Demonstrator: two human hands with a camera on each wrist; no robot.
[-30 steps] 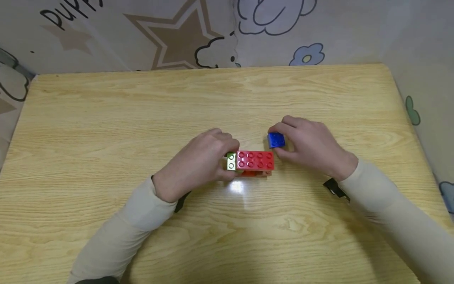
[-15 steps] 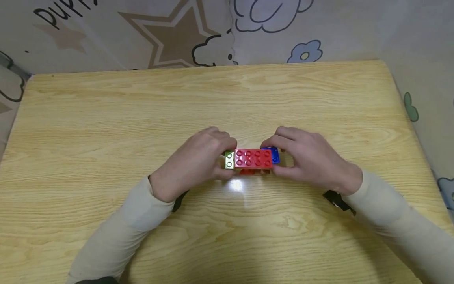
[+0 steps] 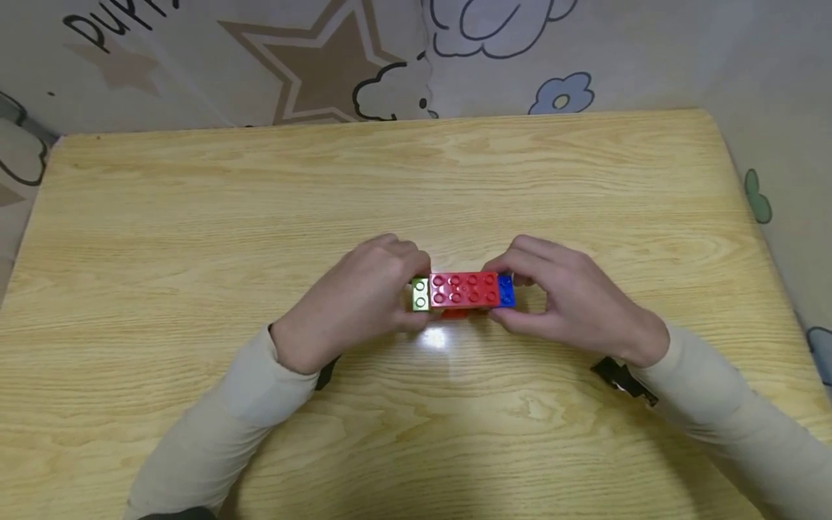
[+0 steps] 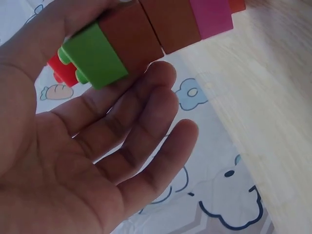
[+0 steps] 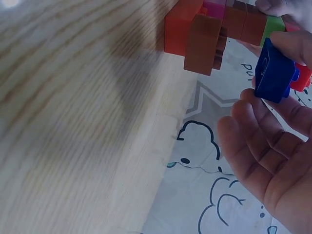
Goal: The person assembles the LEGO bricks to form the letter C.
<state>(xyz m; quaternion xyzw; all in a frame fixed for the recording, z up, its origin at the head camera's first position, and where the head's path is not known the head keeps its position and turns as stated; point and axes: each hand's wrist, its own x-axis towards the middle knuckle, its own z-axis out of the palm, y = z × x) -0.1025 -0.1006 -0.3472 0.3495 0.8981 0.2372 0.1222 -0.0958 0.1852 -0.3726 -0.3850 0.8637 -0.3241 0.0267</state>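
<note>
My left hand (image 3: 354, 307) pinches the left side of a stack of toy building bricks near a green brick (image 4: 97, 56). A long red brick (image 3: 464, 290) tops the stack. Below the green one, brown bricks (image 4: 131, 36) and a magenta brick (image 4: 212, 17) show in the left wrist view. Between thumb and fingers my right hand (image 3: 575, 303) holds a blue brick (image 5: 275, 73) at the red brick's right end. The blue brick juts out past that end, its studs facing the red brick; whether they are joined is hidden.
The stack stands on a wood-grain table (image 3: 260, 188). At its foot are an orange-red brick (image 5: 180, 29) and another brown brick (image 5: 202, 46). A wall (image 3: 494, 79) with cartoon drawings borders the table's far edge.
My right hand has brought the blue brick leftward and nearer to me, from beside the stack to under the red brick's right end. My left hand keeps its grip on the stack.
</note>
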